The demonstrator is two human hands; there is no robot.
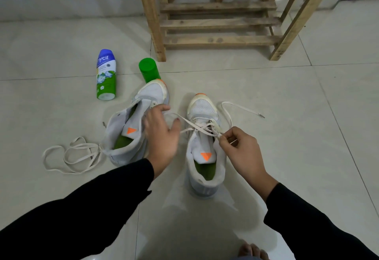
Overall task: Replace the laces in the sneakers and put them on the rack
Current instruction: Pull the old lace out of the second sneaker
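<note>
Right hand [244,153]: fingers [227,138] curled, tips pinching the lace [196,125] over the right shoe [203,108], tongue just beneath them, free end trailing on the floor beyond. Left hand [162,134]: fingers straight and spread, gripping nothing, a lace strand running just off its fingertips, left shoe [127,132] partly under it with a loose lace [69,155] at the heel. Outward: can [148,72] at that shoe's toe, bottle [106,75] lying flat, rack [217,23] well beyond both shoes.

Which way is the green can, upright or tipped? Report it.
Upright: the green can stands on end on the floor, its round top facing up.
</note>
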